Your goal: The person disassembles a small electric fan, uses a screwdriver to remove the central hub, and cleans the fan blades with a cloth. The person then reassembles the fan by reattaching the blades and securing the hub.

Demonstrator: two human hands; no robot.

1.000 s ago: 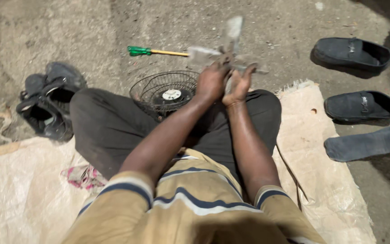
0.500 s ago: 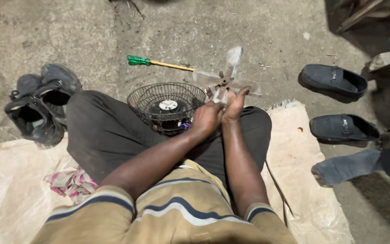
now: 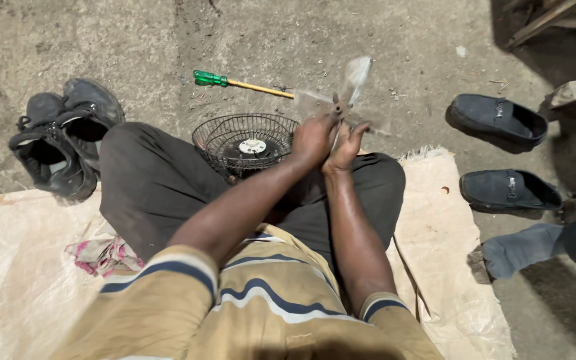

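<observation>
I sit cross-legged on a pale woven sack (image 3: 28,280). Both hands are raised in front of me around a translucent plastic fan blade (image 3: 353,79). My left hand (image 3: 313,138) grips its hub from the left; my right hand (image 3: 347,143) holds it from below on the right. A round black wire fan guard (image 3: 235,137) with a white centre disc rests on my lap just left of the hands. Beyond it on the ground lies a screwdriver (image 3: 235,83) with a green handle and a yellowish shaft.
A pair of black lace-up shoes (image 3: 61,143) stands at the left. Two black loafers (image 3: 498,120) (image 3: 509,191) sit at the right, near another person's socked foot (image 3: 521,248). A pink rag (image 3: 101,255) lies by my left knee. Bare dirt ground lies ahead.
The view has shifted a little. Both hands keep hold of the fan blade, which has turned slightly in them. The guard and screwdriver stay put.
</observation>
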